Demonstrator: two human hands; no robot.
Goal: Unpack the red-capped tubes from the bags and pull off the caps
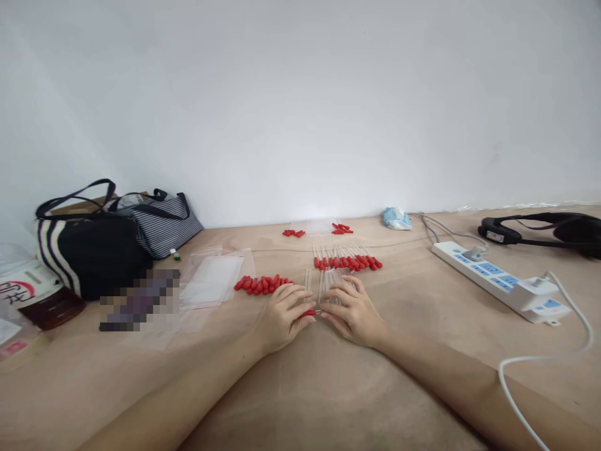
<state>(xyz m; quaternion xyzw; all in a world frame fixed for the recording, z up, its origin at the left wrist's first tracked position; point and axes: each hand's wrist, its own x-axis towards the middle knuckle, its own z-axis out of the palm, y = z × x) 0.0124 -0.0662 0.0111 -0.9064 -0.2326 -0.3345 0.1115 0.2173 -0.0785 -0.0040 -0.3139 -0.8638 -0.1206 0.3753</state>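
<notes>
My left hand [280,318] pinches a red rubber dropper bulb [308,312] near the middle of the table. Close against it, my right hand [355,314] has its fingers closed on a thin clear glass tube [318,311], whose end meets the bulb's open end. Most of that tube is hidden by the fingers. Loose glass tubes [322,285] lie just beyond both hands. A heap of red bulbs [259,285] is to the left of my left hand. Behind the tubes lies a row of droppers with red bulbs [347,262], their glass pointing away from me.
Clear plastic bags [213,280] lie left of the bulbs. More red-bulbed droppers [342,229] are near the wall. Bags [94,250] and a bottle [47,294] stand left. At right are a power strip [493,275] with cables, a tissue pack [397,218] and a black headset [544,230].
</notes>
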